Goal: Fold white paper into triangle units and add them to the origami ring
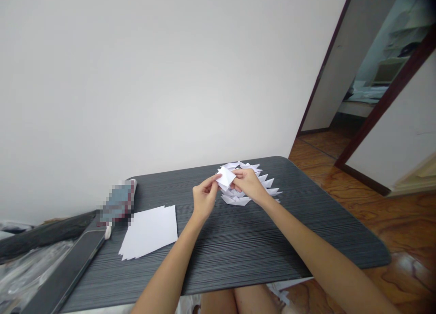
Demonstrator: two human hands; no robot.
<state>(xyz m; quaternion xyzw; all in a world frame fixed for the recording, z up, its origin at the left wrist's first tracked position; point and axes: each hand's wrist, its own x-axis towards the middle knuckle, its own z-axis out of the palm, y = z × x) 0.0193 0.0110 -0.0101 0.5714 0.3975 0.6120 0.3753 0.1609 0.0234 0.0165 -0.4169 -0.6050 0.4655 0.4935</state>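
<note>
Head view: a small folded white paper piece (225,177) is pinched between the left hand (203,199) and right hand (250,183), above a pile of folded white paper triangles (260,186) on the dark striped table (238,241).

The table (238,241) is showing dark grey with fine pale stripes, the folded paper (225,177), the pile of folded pieces (238,199) and the stack of sheets (150,232) are all showing plain white, and the floor (391,214) is glowing reddish-brown with wood grain.
</note>
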